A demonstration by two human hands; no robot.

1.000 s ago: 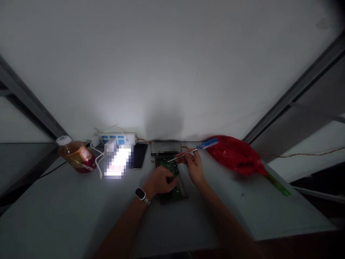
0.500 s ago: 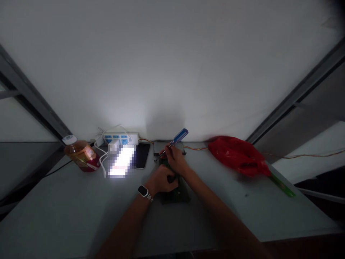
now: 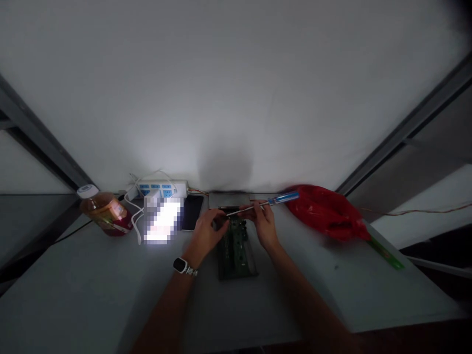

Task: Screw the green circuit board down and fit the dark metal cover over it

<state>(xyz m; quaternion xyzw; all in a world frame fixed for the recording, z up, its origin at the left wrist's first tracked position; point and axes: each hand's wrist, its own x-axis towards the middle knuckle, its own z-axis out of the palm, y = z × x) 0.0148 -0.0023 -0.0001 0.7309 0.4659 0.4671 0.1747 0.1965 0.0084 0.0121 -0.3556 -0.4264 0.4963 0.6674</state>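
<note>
A screwdriver (image 3: 283, 197) with a blue, clear handle lies almost level in my right hand (image 3: 264, 227), its handle pointing right and its metal shaft pointing left. My left hand (image 3: 208, 232), with a watch (image 3: 180, 265) on its wrist, has thumb and fingers brought together at the screwdriver's tip. Whatever is between those fingertips is too small to make out. Below both hands a green circuit board (image 3: 236, 258) with dark components lies on the table. Just behind the hands sits a flat grey box (image 3: 226, 199), partly hidden by them.
Left of the hands are a dark phone (image 3: 192, 212), a brightly lit pixelated patch, a white power strip (image 3: 180, 189) with cables, and a bottle (image 3: 106, 212) with a white cap. A red plastic bag (image 3: 324, 211) lies to the right on the table (image 3: 306, 300), before the wall.
The screwdriver has swung from a steep slant to nearly level, its handle now further right. Both hands have moved apart and off the circuit board, leaving more of it visible.
</note>
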